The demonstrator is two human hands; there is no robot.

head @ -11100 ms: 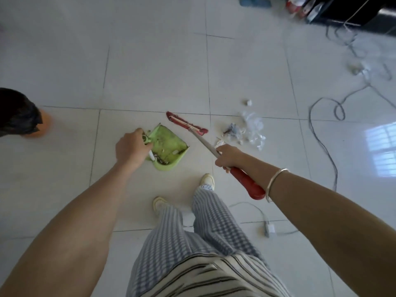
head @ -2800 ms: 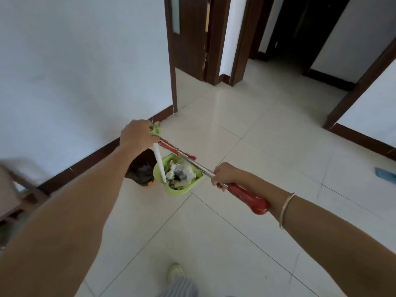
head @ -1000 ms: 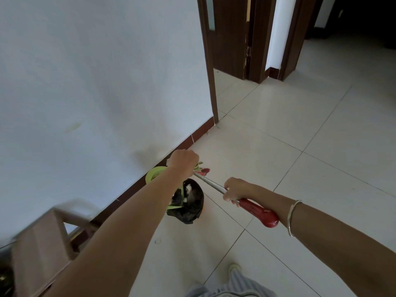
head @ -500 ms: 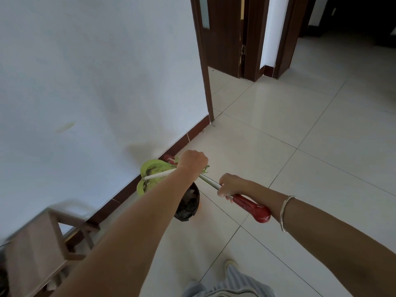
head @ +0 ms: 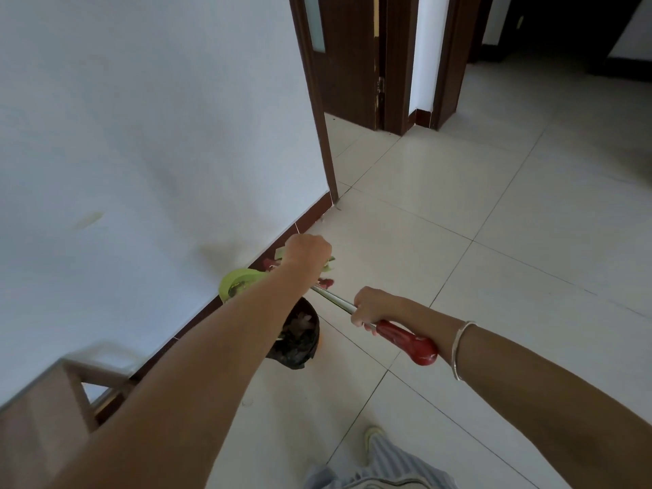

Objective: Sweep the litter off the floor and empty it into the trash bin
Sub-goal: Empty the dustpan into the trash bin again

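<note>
Two hands are busy over the trash bin, and this looks like the tipping step itself. Left hand is a closed fist, up high near the wall, wrapped around what I take to be the dustpan handle (the handle itself is hidden under the fist and forearm, so that part is a judgement). Green dustpan pokes out on the wall side of the left forearm, tilted up on edge above the bin's far rim. Right hand is clenched around the broom, fingers on the metal shaft just ahead of the red grip, and the shaft's long axis runs from that grip up and left toward the dustpan, its red head end just showing below the left fist. Litter sits pale against the black liner inside the bin, which stands on the tiled floor right beside the skirting, directly under the left forearm. So the key relation: the bin mouth lies below and toward the person from the left fist, and the left hand is clearly the nearer one to the pan. Whether the pan is fully emptied I cannot tell, since its inside faces away. A wooden stool waits at the lower left, well apart from the bin.
</note>
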